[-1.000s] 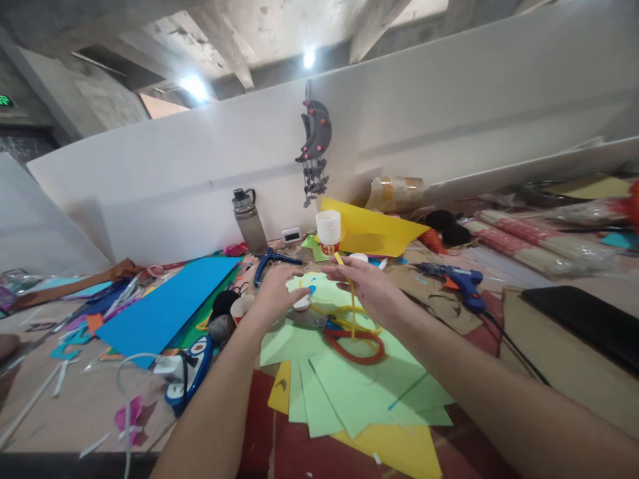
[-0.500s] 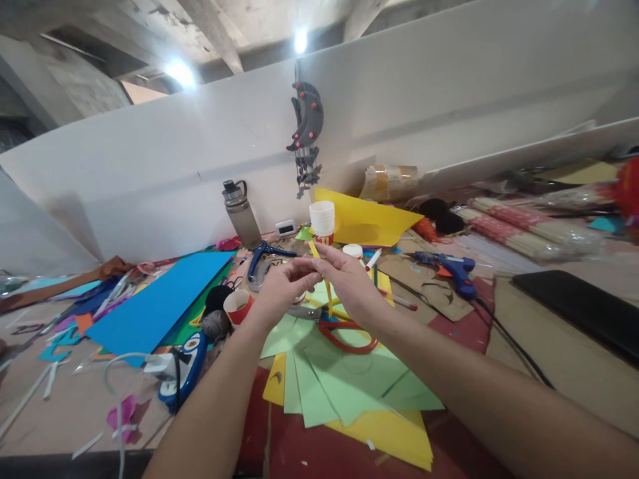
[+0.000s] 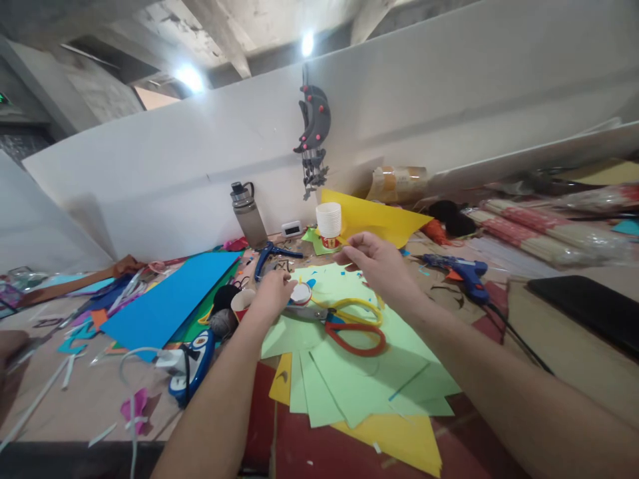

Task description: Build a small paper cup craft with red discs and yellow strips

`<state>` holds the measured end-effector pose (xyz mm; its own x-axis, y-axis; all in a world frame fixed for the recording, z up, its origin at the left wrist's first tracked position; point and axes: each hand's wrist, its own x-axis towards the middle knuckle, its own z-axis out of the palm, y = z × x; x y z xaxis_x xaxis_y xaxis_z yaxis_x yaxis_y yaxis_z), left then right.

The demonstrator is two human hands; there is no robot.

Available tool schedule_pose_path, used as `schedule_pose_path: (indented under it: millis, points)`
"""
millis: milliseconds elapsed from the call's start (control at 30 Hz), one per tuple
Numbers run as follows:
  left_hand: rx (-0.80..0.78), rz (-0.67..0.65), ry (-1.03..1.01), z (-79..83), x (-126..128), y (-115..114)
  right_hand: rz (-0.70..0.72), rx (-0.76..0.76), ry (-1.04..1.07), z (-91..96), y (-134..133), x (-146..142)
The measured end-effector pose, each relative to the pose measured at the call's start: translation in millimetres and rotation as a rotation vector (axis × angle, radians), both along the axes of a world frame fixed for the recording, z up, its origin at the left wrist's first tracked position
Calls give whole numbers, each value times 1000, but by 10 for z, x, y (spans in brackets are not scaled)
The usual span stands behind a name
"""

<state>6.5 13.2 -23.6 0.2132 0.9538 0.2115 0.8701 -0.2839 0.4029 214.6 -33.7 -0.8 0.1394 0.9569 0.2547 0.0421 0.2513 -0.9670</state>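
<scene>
My right hand [image 3: 374, 263] is raised over the green paper sheets [image 3: 349, 379], thumb and fingers pinched on a narrow yellow paper strip [image 3: 342, 241], mostly hidden by the fingers. Lower down, my left hand [image 3: 273, 294] has its fingers curled together beside a small white-topped paper cup [image 3: 301, 293]; what they pinch, if anything, is too small to make out. Between my forearms, scissors [image 3: 355, 332] with red and yellow handles lie on the green sheets. A stack of white paper cups [image 3: 328, 223] stands just beyond my right fingertips.
Left are blue card [image 3: 172, 299], a red cup [image 3: 241, 303], grey yarn [image 3: 223, 324] and a power strip [image 3: 192, 369]. A bottle [image 3: 248, 216] stands by the white board. Right are a blue glue gun [image 3: 462, 269] with its cord and a black flat object [image 3: 586, 313].
My hands have moved apart from their meeting point. The right went right with the yellow strip; the left dropped down and left. The white-topped cup and scissors now show more fully.
</scene>
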Motion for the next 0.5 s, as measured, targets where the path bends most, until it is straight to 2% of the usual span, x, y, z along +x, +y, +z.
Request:
schedule_pose_path:
  millis: [100,267,367,500]
  points:
    - [-82,-11,104,-98,-17,33,-10,-11,-157,-58,30,35]
    - [-96,-27,68,-143,-30,49,62,33,-467,-265,83,-26]
    - [-109,-39,-66,-140,-28,50,73,28,-521,-312,84,-38]
    - [-162,-79,-382,-79,-20,39,21,55,-491,-298,83,-19]
